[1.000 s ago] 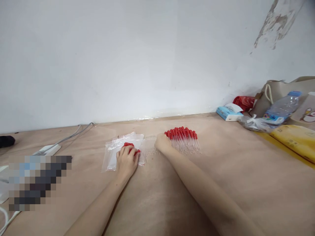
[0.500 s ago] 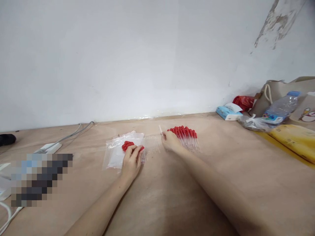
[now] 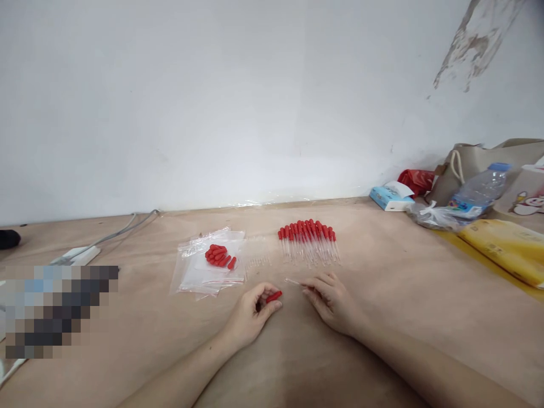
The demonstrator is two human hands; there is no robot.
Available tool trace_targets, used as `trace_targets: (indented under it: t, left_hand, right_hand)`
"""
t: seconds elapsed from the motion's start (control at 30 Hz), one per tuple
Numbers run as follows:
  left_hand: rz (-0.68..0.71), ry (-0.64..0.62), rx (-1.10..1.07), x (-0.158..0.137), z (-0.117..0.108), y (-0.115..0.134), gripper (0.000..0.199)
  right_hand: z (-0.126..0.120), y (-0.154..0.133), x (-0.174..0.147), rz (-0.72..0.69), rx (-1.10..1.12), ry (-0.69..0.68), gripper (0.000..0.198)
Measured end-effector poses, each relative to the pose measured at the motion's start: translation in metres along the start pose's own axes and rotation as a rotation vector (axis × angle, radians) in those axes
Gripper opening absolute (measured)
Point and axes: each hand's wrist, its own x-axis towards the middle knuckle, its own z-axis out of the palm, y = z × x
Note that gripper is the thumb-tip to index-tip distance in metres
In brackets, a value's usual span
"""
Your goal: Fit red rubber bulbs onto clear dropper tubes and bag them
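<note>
Between the thumb and fingers of my left hand is a red rubber dropper bulb, its end pointing right. My right hand pinches a clear dropper tube, which points left toward the bulb; a small gap separates the two. Beyond my left hand, a pile of loose red bulbs lies on clear zip bags. Several clear tubes without bulbs rest side by side right of the bags. Farther right is a row of droppers with red bulbs on their upper ends.
Brown paper covers the table up to the white wall. At the right stand a tissue pack, a plastic bottle, a yellow package and a beige bag. A grey cable runs at the left.
Both hands have come back toward me and closer together. The left has carried a red bulb off the bag pile; the right has brought a clear tube away from beside the dropper row.
</note>
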Motion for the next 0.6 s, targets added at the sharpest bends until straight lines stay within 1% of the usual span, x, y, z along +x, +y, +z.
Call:
trace_targets:
  t: [0.2,0.33,0.47,0.6]
  left_hand:
    - [-0.013,0.008,-0.049,-0.0009,-0.0002,-0.0027,0.018]
    - [-0.016,0.011,-0.087,-0.0013,0.0014,-0.0065,0.019]
    - [-0.005,0.034,-0.056,-0.0009,0.002,-0.0091,0.019]
    - [0.034,0.035,-0.032,-0.0033,0.0012,-0.0087,0.017]
  right_hand:
    - [0.001,-0.0015,0.0017,-0.063,-0.044,-0.062,0.02]
    - [0.0012,-0.0022,0.0018,-0.069,-0.066,-0.088,0.02]
    - [0.0011,-0.0031,0.0027,-0.08,-0.033,-0.089,0.021]
    - [0.0011,-0.0027,0.0036,-0.103,0.0,-0.113,0.018]
